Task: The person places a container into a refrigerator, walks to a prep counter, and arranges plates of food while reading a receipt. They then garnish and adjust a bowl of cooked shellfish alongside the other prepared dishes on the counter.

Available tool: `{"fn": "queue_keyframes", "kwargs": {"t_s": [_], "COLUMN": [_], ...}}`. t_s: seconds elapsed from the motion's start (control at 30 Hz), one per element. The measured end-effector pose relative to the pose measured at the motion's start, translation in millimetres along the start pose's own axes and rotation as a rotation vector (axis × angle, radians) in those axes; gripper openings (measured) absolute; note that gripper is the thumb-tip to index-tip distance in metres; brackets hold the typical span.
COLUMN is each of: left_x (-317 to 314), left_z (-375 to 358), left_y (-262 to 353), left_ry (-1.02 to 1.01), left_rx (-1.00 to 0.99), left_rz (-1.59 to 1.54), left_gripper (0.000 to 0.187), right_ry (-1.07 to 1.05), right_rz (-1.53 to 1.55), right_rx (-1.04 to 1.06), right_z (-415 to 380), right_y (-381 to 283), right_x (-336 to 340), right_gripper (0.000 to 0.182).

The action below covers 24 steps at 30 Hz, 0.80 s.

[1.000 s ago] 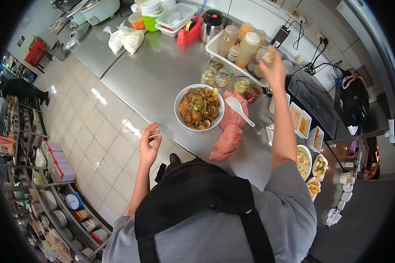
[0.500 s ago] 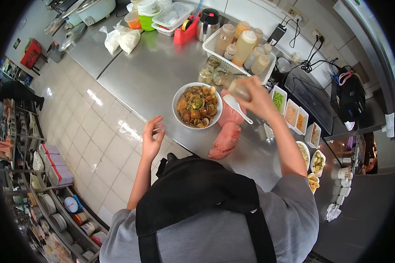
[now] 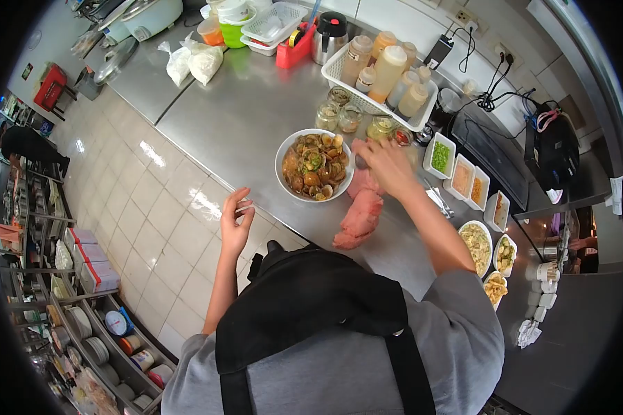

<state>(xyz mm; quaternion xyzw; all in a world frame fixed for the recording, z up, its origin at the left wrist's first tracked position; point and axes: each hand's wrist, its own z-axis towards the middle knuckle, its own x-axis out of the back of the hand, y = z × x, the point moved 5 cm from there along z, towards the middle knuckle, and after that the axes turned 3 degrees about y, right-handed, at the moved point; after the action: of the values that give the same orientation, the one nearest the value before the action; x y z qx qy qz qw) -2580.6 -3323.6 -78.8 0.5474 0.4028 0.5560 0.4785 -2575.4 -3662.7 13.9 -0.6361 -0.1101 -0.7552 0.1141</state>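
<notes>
A white bowl (image 3: 281,182) of clams in brown sauce with a bit of green on top stands on the steel counter. To its right lies a crumpled pink cloth (image 3: 358,220). My right hand (image 3: 387,164) is over the cloth's upper end, beside the bowl's rim, fingers bent together; a small greyish thing shows at the fingertips, too hidden to name. Just beyond that hand are a glass jar (image 3: 380,127) and a jar with red contents (image 3: 402,136). My left hand (image 3: 237,216), empty with fingers apart, hovers by the counter's front edge.
Seasoning jars (image 3: 327,115) stand before a white basket (image 3: 332,70) of squeeze bottles. White tubs of chopped green garnish (image 3: 439,158) and other toppings line the right, with filled dishes (image 3: 475,242) nearer me. Bags of white stuff (image 3: 204,66) lie far left. Another person (image 3: 31,146) bends at the far left.
My right hand has come down from the jars towards the cloth. The glass container it held now appears to stand by the other jars. The white spoon on the cloth is no longer visible.
</notes>
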Motion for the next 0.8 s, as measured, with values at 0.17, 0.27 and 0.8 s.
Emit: {"fn": "queue_keyframes", "kwargs": {"t_s": [0.17, 0.27, 0.8], "left_x": [0.4, -2.9, -7.1], "left_z": [-1.7, 2.7, -0.8], "left_y": [-11.5, -6.1, -7.5], "left_ry": [0.000, -0.028, -0.011], "left_rx": [0.029, 0.032, 0.029], "left_rz": [-0.003, 0.030, 0.079], "left_gripper": [0.039, 0.039, 0.040], "right_ry": [-0.041, 0.176, 0.182], "right_rz": [0.501, 1.068, 0.298], "right_rx": [-0.208, -0.480, -0.615], "right_z": [-21.1, -9.0, 86.5], "right_y": [10.5, 46.4, 201.6], "right_x": [-1.6, 25.3, -40.3], "right_gripper": [0.049, 0.053, 0.058]}}
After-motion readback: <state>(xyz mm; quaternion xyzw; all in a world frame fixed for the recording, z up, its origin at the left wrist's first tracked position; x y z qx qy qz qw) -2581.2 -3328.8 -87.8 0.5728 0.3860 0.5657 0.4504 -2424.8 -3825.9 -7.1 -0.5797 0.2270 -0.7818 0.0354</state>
